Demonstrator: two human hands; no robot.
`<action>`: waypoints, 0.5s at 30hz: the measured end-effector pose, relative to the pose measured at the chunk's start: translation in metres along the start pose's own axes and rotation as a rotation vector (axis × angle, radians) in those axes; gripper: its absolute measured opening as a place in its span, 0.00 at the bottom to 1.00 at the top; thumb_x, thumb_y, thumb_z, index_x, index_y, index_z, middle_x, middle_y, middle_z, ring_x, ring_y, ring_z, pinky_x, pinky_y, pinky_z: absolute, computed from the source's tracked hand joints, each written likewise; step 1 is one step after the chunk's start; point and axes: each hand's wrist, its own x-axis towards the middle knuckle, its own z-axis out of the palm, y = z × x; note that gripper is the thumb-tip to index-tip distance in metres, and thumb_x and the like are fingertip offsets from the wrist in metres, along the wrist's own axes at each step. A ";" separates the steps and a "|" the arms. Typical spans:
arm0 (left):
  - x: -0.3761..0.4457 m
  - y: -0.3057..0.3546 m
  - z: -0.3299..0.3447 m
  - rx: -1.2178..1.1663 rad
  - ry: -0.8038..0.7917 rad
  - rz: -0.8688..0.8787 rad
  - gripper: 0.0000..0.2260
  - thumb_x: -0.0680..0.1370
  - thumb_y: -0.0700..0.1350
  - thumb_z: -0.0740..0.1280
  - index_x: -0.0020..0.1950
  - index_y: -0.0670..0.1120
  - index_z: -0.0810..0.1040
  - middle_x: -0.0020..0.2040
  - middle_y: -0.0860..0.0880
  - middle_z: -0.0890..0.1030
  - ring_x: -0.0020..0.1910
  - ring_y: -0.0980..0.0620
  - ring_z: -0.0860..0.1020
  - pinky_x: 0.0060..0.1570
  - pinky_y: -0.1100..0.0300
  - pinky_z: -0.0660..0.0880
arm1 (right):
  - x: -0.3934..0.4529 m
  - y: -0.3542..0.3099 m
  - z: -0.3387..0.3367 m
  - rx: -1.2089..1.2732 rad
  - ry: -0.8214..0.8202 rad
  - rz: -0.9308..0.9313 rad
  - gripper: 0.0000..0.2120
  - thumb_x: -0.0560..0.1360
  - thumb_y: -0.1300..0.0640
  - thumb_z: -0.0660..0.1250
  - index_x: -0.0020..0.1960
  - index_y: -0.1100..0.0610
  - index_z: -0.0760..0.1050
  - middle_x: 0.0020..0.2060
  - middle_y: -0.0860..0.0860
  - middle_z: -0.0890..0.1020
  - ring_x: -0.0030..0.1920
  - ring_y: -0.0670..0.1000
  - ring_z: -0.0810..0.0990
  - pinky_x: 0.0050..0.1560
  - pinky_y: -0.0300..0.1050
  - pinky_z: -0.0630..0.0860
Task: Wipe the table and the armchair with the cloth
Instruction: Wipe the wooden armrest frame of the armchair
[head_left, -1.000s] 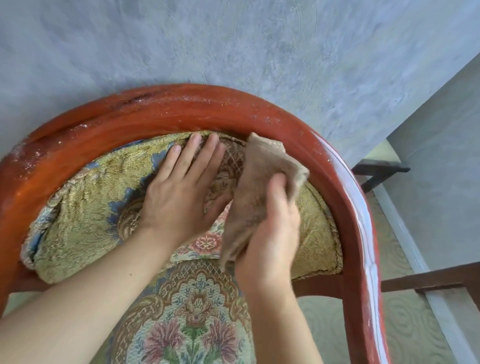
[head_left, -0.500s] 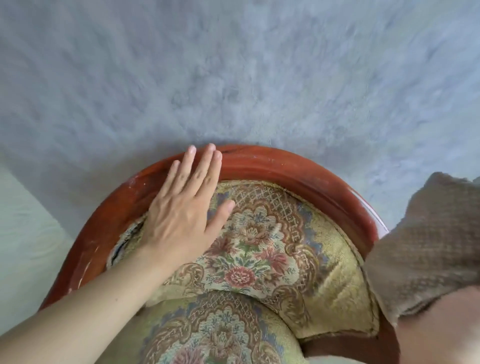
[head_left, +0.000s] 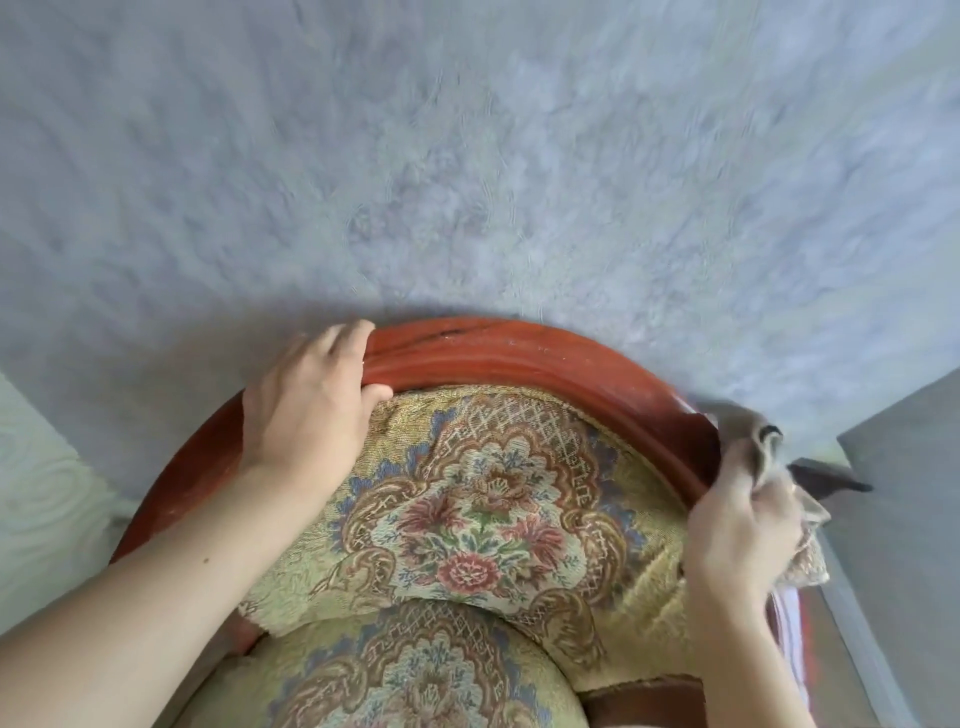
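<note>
Basically one head view, looking down on the armchair (head_left: 493, 499) against a grey textured wall (head_left: 467, 156). Red-brown wooden frame (head_left: 545, 358) arcs over the top of the backrest from about 9 o'clock round to 3 o'clock; floral tapestry upholstery fills the backrest at centre, and the seat cushion (head_left: 415, 675) in the same pattern sits at 6 o'clock. Left hand (head_left: 311, 410) is at 10 o'clock of the chair, grasping the frame: fingers curl over the top edge, thumb tucked under against the upper upholstery edge, forearm running in from 8 o'clock. Right hand (head_left: 743, 525) is at 3 o'clock, on the right side of the frame, clutching the cloth (head_left: 763, 441). Cloth is beige-brown, bunched, slightly motion-blurred, sticking up above the fingers at 2 o'clock and hanging out below the hand at 4 o'clock; it lies against the frame's right curve, exact contact hard to tell through the blur. Both hands well apart, backrest between them. Pale patterned floor (head_left: 41, 493) shows at 9 o'clock. Dark wooden piece (head_left: 826, 475) pokes out just right of the cloth at 3 o'clock, what it belongs to cannot be told.
</note>
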 end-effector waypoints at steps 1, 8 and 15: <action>-0.001 0.001 0.001 0.021 0.007 0.003 0.27 0.73 0.50 0.76 0.69 0.43 0.74 0.61 0.44 0.81 0.56 0.38 0.80 0.48 0.44 0.79 | -0.003 0.003 0.005 -0.096 0.024 -0.076 0.31 0.75 0.42 0.50 0.70 0.58 0.73 0.71 0.51 0.72 0.75 0.63 0.63 0.77 0.63 0.53; -0.007 0.001 0.010 0.083 0.089 0.061 0.27 0.71 0.45 0.77 0.66 0.36 0.75 0.57 0.37 0.82 0.52 0.34 0.82 0.47 0.43 0.80 | -0.021 -0.016 0.045 -0.201 -0.051 -0.276 0.29 0.77 0.48 0.51 0.77 0.52 0.64 0.77 0.48 0.64 0.80 0.53 0.52 0.78 0.52 0.38; -0.009 0.003 0.013 0.056 0.095 0.038 0.25 0.73 0.45 0.76 0.66 0.37 0.73 0.58 0.38 0.80 0.56 0.36 0.79 0.54 0.44 0.77 | -0.043 -0.047 0.077 -0.182 -0.143 -0.417 0.31 0.76 0.47 0.50 0.79 0.51 0.61 0.78 0.46 0.59 0.80 0.49 0.46 0.78 0.53 0.36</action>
